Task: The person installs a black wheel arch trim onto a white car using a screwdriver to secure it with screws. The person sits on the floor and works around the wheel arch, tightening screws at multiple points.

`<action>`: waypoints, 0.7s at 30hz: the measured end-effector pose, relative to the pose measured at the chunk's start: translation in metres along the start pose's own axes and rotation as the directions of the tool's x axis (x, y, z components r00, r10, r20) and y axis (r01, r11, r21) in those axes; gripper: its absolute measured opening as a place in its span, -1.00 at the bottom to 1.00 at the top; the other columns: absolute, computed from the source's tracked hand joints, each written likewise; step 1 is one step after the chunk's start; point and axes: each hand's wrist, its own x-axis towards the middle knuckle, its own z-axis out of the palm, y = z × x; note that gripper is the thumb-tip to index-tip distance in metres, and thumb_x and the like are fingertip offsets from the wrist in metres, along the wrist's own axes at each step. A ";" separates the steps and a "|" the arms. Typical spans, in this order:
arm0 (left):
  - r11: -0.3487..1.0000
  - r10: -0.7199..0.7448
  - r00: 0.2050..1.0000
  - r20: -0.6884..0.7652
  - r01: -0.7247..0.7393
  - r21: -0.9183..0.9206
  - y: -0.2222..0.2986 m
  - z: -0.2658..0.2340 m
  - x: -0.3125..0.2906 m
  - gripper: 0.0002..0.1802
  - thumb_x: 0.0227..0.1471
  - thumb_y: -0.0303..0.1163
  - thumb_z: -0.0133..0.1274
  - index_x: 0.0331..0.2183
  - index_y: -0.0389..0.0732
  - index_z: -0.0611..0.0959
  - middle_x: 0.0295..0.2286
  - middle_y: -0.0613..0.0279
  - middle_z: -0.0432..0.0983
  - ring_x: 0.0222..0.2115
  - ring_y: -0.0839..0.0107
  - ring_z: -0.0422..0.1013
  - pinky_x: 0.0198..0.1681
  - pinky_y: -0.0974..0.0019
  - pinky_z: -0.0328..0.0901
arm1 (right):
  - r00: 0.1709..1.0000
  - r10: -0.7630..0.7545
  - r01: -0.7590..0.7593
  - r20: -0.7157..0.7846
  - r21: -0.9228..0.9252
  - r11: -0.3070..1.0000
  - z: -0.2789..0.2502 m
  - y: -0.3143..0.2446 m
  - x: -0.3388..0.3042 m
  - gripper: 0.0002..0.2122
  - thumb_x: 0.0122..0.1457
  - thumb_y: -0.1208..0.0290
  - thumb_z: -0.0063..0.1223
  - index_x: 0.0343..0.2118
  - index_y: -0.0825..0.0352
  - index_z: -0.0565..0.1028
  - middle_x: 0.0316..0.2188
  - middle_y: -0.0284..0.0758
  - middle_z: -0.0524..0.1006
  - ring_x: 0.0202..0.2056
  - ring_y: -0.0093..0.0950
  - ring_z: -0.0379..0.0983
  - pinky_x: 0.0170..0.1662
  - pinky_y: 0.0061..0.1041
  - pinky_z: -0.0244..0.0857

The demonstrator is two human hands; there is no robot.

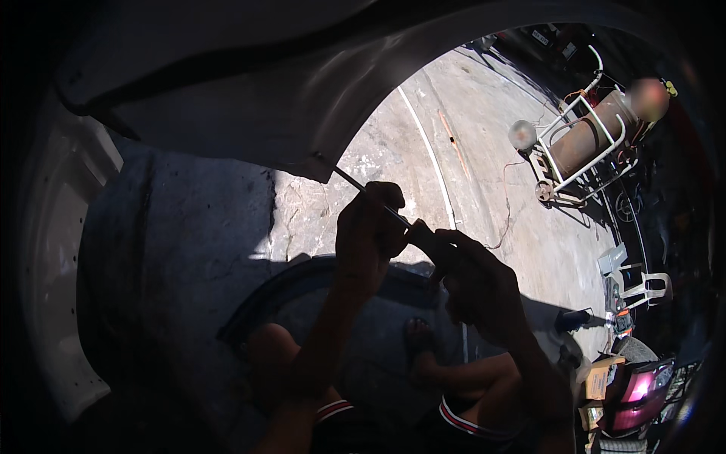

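A screwdriver [350, 179] with a long metal shaft slants between my two hands. My left hand [369, 231] is closed around the shaft. Farther down and to the right, my right hand [484, 287] wraps the dark handle. The tip reaches the lower corner of a painted car body panel [249, 136] with a curved edge, overhead at the upper left. Whether the tip sits on a screw or against the edge I cannot make out, as the corner is in shade. Both hands are dark against the sunlit floor.
A long, dark curved strip [265, 296] lies on the concrete floor [386, 151] by my legs. At the right stand a white-framed wheeled cart [582, 125] with a rusty cylinder, a white plastic chair [654, 287], cardboard boxes [597, 378] and a red vehicle lamp [639, 397]. A pale panel [57, 272] curves along the left.
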 end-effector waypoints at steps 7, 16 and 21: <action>0.999 0.013 1.000 0.006 -0.013 -0.036 -0.002 -0.005 0.010 -0.53 0.34 -0.03 -0.19 -0.28 -0.28 0.52 -0.72 0.44 0.21 -0.76 0.67 0.07 -0.69 0.50 -0.05 | 0.948 -0.317 0.312 -0.028 -0.120 0.943 0.008 0.001 0.005 -0.44 0.12 0.59 0.18 0.22 0.31 0.31 -0.12 -0.22 0.55 -0.42 -0.49 0.57 -0.44 -0.54 0.42; 0.998 0.056 0.991 -0.118 -0.056 0.002 0.000 0.001 0.007 -0.53 0.33 -0.02 -0.18 -0.27 -0.27 0.54 -0.71 0.43 0.23 -0.75 0.66 0.15 -0.71 0.50 -0.01 | 0.706 -0.706 0.600 0.054 -0.575 0.556 0.002 0.011 0.018 -0.50 0.24 0.28 0.12 0.22 0.27 0.33 -0.16 -0.18 0.58 -0.41 -0.50 0.59 -0.44 -0.58 0.42; 0.999 0.023 0.996 -0.086 -0.026 -0.043 0.001 0.002 0.007 -0.54 0.33 -0.03 -0.17 -0.28 -0.27 0.54 -0.72 0.47 0.18 -0.75 0.67 0.12 -0.70 0.50 -0.02 | 0.970 -0.242 0.244 0.030 -0.064 0.968 0.004 -0.012 0.003 -0.51 0.17 0.34 0.19 0.17 0.27 0.39 -0.19 -0.20 0.59 -0.39 -0.48 0.61 -0.43 -0.57 0.43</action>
